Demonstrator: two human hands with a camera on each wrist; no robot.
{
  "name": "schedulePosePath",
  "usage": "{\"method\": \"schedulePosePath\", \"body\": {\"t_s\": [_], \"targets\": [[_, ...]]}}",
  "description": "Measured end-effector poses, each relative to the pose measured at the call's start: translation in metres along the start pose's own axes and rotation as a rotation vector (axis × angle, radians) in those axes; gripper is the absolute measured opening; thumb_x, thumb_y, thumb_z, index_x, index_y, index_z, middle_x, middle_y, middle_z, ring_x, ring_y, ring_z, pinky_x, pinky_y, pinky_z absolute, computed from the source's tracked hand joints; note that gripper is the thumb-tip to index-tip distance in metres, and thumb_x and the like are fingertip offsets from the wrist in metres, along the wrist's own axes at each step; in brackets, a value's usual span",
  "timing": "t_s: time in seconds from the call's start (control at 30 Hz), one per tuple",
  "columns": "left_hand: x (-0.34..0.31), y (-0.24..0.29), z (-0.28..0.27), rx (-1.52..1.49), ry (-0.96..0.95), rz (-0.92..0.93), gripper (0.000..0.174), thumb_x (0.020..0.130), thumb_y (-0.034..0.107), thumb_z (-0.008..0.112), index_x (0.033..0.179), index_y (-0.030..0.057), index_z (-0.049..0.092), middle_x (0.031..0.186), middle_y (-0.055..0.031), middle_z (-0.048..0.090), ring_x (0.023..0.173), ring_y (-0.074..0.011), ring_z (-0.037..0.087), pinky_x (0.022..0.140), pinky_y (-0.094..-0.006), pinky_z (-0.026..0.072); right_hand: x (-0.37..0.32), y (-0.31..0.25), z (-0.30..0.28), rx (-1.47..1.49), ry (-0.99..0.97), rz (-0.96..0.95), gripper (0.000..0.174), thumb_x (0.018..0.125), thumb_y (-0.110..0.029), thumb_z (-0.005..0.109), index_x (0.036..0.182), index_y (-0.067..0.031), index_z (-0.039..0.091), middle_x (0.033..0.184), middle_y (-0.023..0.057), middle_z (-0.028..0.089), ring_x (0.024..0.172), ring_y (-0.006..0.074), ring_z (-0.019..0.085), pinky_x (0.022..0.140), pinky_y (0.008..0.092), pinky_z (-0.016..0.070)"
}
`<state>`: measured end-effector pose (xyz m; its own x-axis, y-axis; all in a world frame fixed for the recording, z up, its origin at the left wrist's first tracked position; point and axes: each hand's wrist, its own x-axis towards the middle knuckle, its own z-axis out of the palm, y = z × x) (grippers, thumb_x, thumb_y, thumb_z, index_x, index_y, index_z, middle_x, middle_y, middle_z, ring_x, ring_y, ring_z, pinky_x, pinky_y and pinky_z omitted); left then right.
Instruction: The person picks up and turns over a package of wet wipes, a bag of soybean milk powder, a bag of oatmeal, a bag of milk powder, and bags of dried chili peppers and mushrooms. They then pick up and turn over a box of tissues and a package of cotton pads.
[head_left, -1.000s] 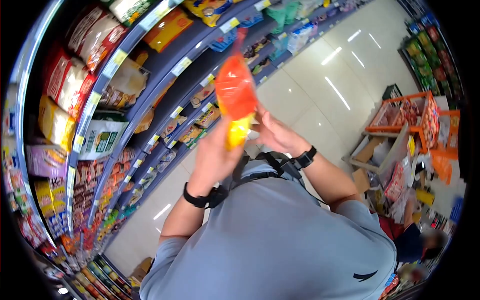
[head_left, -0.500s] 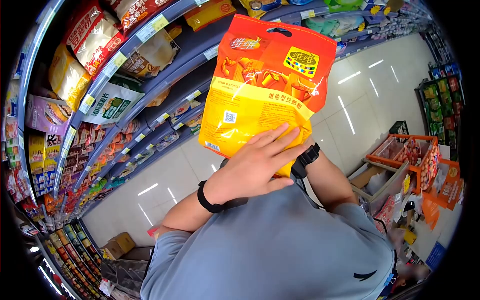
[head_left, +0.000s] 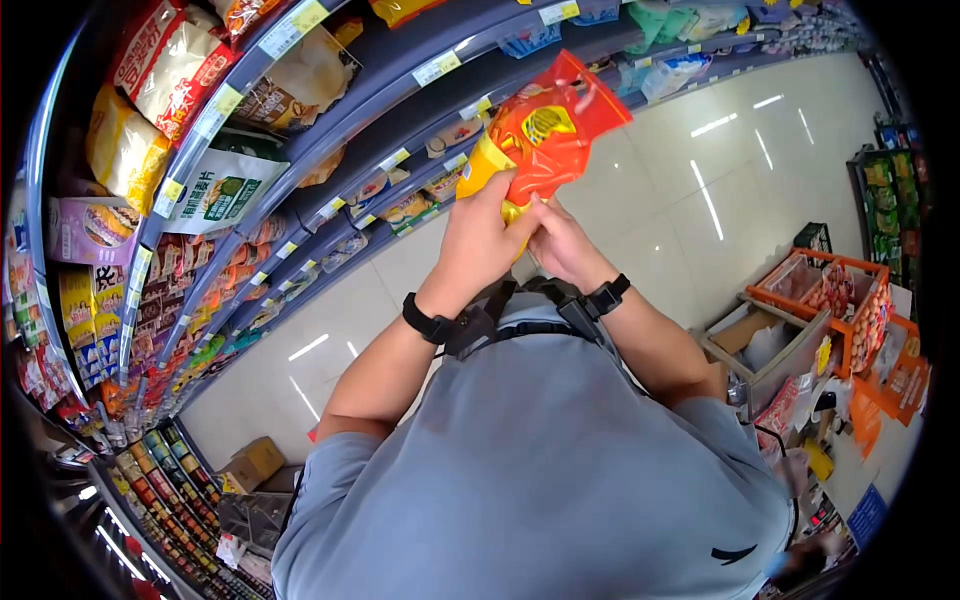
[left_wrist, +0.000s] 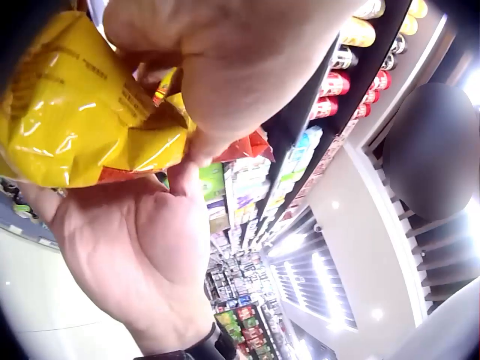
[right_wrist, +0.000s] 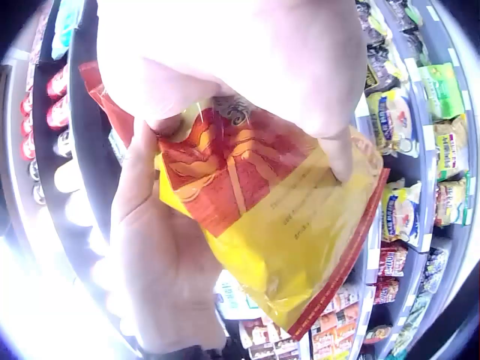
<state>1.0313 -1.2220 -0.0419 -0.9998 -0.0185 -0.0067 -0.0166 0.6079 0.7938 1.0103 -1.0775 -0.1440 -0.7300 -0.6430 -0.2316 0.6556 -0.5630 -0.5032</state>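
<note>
Between the two hands is a red and yellow packet [head_left: 545, 130], tilted, its red end with the cut-out handle pointing away from them. The left hand [head_left: 478, 245] grips the packet with bent fingers, near its yellow part; the right hand [head_left: 568, 243], just beside it, pinches the packet's near edge. Black straps [head_left: 430, 320] circle both wrists. Left of the left hand, well apart, a white and green pouch [head_left: 225, 190] stands on shelves [head_left: 435, 68]. Right of the right hand, also well apart, an orange crate [head_left: 838, 264] holds red packages. Behind the hands is a grey shirt [head_left: 560, 450].
</note>
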Motion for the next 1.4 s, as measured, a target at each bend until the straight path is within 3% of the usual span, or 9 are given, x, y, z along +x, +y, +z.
{"method": "schedulePosePath", "body": {"t_s": [0.2, 0.4, 0.57, 0.67, 0.8, 0.93, 1.17, 1.27, 1.4], "targets": [[0.005, -0.052, -0.005, 0.067, 0.020, -0.091, 0.018, 0.095, 0.013, 0.068, 0.109, 0.0027, 0.065, 0.088, -0.0224, 0.070, 0.083, -0.0317, 0.072, 0.071, -0.0389, 0.0531, 0.009, 0.012, -0.032, -0.118, 0.004, 0.118, 0.059, 0.105, -0.022, 0.056, 0.158, -0.0163, 0.030, 0.155, 0.0024, 0.043, 0.137, 0.0174, 0.047, 0.108, 0.0407, 0.0445], [-0.013, -0.163, -0.027, -0.268, -0.060, -0.187, 0.015, 0.101, 0.010, 0.060, 0.112, 0.0006, 0.065, 0.105, -0.0127, 0.073, 0.098, -0.0155, 0.067, 0.084, -0.0314, 0.0514, 0.058, 0.041, -0.119, -0.646, 0.439, 0.207, 0.087, 0.094, -0.036, 0.073, 0.162, -0.0102, 0.024, 0.159, 0.0260, 0.036, 0.143, 0.0239, 0.038, 0.116, 0.0431, 0.0318], [-0.012, -0.231, -0.038, -1.175, 0.108, -0.518, 0.027, 0.109, 0.011, 0.049, 0.133, 0.0024, 0.057, 0.129, -0.0089, 0.067, 0.114, -0.0191, 0.065, 0.102, -0.0341, 0.0508, 0.098, 0.076, -0.123, -0.335, 0.087, 0.451, 0.068, 0.098, -0.037, 0.069, 0.155, -0.0140, 0.039, 0.147, -0.0040, 0.052, 0.135, 0.0126, 0.046, 0.112, 0.0365, 0.0362], [-0.003, -0.285, -0.038, -1.269, 0.161, -0.622, 0.031, 0.109, 0.016, 0.048, 0.137, 0.0042, 0.054, 0.133, -0.0109, 0.064, 0.119, -0.0224, 0.064, 0.105, -0.0381, 0.0510, 0.129, 0.097, -0.104, -0.498, 0.215, 0.498, 0.055, 0.099, -0.036, 0.069, 0.145, -0.0093, 0.053, 0.133, 0.0021, 0.063, 0.119, 0.0153, 0.060, 0.101, 0.0334, 0.0477], [0.019, -0.327, -0.062, -1.164, 0.170, -0.854, 0.046, 0.103, 0.022, 0.064, 0.141, 0.0036, 0.047, 0.136, -0.0104, 0.061, 0.123, -0.0236, 0.061, 0.106, -0.0395, 0.0494, 0.176, 0.129, -0.104, -0.469, 0.308, 0.423, 0.048, 0.100, -0.033, 0.068, 0.135, -0.0028, 0.060, 0.123, 0.0063, 0.069, 0.110, 0.0163, 0.065, 0.094, 0.0328, 0.0515], [0.059, -0.369, -0.095, -0.641, -0.037, -0.465, 0.079, 0.084, 0.010, 0.084, 0.145, 0.0028, 0.034, 0.137, -0.0120, 0.057, 0.125, -0.0209, 0.056, 0.106, -0.0363, 0.0469, 0.232, 0.112, -0.056, -0.995, 0.297, 0.053, 0.041, 0.102, -0.031, 0.064, 0.125, 0.0026, 0.064, 0.104, 0.0104, 0.074, 0.095, 0.0215, 0.068, 0.085, 0.0361, 0.0529], [0.109, -0.402, -0.156, 0.497, -0.479, -0.362, 0.046, 0.107, 0.042, 0.045, 0.140, 0.0116, 0.057, 0.128, -0.0180, 0.068, 0.110, -0.0361, 0.067, 0.101, -0.0410, 0.0510, 0.336, 0.095, -0.038, -1.347, 0.419, -0.222, 0.030, 0.096, -0.025, 0.065, 0.103, 0.0038, 0.071, 0.095, 0.0217, 0.073, 0.086, 0.0351, 0.070, 0.078, 0.0406, 0.0550], [0.105, -0.490, -0.127, 0.377, -0.131, -0.067, 0.046, 0.109, 0.039, 0.041, 0.140, 0.0101, 0.057, 0.127, -0.0196, 0.068, 0.118, -0.0354, 0.063, 0.103, -0.0419, 0.0477, 0.364, 0.083, -0.033, -1.481, 0.386, -0.209, 0.018, 0.086, -0.013, 0.066, 0.089, 0.0017, 0.074, 0.095, 0.0205, 0.073, 0.086, 0.0385, 0.070, 0.082, 0.0433, 0.0550], [0.097, -0.454, -0.130, 0.258, -0.174, -0.501, 0.049, 0.101, 0.043, 0.061, 0.129, 0.0033, 0.064, 0.125, -0.0181, 0.069, 0.119, -0.0308, 0.063, 0.103, -0.0423, 0.0475, 0.416, 0.142, -0.111, -1.984, 0.317, -0.181, 0.031, 0.093, -0.032, 0.059, 0.097, -0.0067, 0.078, 0.103, 0.0211, 0.074, 0.099, 0.0392, 0.070, 0.093, 0.0506, 0.0506]]}}
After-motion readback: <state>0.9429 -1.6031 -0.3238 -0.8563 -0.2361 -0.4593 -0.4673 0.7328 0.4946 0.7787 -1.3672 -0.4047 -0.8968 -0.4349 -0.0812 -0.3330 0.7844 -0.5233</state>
